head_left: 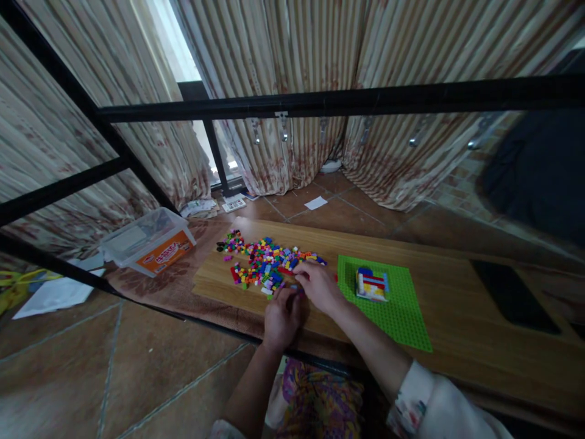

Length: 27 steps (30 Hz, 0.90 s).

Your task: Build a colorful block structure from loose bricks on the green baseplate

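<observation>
Past our left hand (282,320) and right hand (320,288), striped curtains (274,55) hung behind a black rail (320,105), and a tiled floor (183,366) spread beyond the hands and to their left. Under our hands lay the wooden counter (457,286), running far off to the right. We had a green baseplate (402,317) just to the right of the right hand, and loose bricks (262,262) reaching from its fingertips away to the left, the long axis of their spread roughly sideways. Well left of both hands stood a clear plastic box (167,251); well right lay a dark slab (514,296). Our right hand was curled, fingertips down at the bricks' edge, the left curled just beside it, nearer us; we could not tell whether either gripped a brick. On the baseplate, right of both hands and nearer the right one, sat a small brick-built block (372,285), its coloured rows roughly sideways
</observation>
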Each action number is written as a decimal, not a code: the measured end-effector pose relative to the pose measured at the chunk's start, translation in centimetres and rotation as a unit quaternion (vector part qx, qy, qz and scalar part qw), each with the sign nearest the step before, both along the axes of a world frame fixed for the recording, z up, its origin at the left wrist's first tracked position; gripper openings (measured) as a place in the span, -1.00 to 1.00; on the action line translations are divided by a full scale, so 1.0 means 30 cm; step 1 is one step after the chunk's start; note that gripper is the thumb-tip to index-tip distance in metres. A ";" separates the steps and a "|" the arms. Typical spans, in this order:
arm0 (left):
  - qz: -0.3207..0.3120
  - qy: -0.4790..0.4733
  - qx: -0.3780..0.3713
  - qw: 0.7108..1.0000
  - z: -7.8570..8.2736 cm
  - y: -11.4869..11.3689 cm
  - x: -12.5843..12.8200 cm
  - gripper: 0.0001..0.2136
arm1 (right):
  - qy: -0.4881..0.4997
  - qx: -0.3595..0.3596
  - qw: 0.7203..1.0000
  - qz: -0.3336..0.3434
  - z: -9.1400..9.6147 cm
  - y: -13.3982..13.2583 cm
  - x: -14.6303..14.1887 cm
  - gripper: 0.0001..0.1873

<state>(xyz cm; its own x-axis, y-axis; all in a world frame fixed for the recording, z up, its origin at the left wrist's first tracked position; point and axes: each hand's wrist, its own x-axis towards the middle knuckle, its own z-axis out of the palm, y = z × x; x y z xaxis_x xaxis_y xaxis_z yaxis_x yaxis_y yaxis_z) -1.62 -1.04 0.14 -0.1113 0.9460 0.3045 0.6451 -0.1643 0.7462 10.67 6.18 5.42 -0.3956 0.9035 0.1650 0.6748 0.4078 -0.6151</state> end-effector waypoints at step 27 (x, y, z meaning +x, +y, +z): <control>-0.055 -0.396 -0.113 0.910 0.172 -0.131 0.159 -0.81 | 0.327 -0.153 0.928 -0.093 0.017 -0.289 0.162 -0.79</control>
<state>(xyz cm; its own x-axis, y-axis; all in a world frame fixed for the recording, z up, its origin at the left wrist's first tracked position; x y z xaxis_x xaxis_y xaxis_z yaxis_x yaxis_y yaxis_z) 3.16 -4.97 5.28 -0.1127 0.9930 -0.0343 -0.1198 0.0207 0.9926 15.54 -2.49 5.94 -0.1338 0.9902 0.0404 0.1576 0.0615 -0.9856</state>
